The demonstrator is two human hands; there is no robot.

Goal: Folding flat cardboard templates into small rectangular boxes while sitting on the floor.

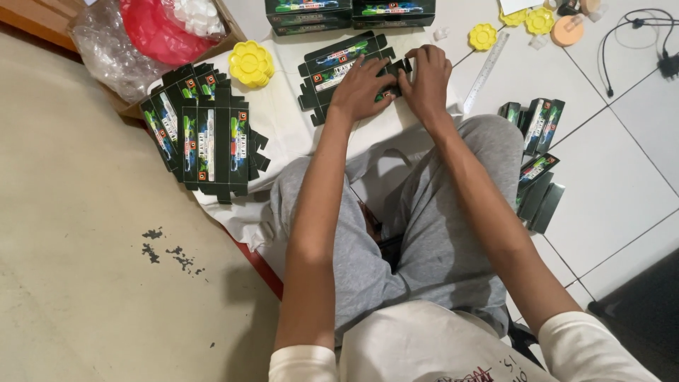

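Nearest the camera is the person's cream shirt, then grey trousers over crossed legs, seated on the floor. Both bare arms reach forward to a flat, unfolded dark green carton (344, 65) lying on a white sheet (283, 120). The left hand (362, 85) lies spread, palm down, pressing the carton's middle. The right hand (426, 78) curls its fingers around the carton's right end flap, touching the left hand.

To the left, a large fanned stack of flat cartons (205, 134), dark green with bright blue, green and orange label strips, rests on the same sheet. A smaller heap of folded cartons (535, 163) lies on white tiles beside the right knee. Two closed dark boxes (350, 13) sit at the top edge.

A cardboard box with a red plastic bag (152, 28) stands top left. A yellow flower-shaped lid (250, 64) sits just left of the carton; smaller yellow ones (483, 37) lie top right, beside a clear ruler (486, 71).

Beige floor at the left lies open, with dark crumbs.
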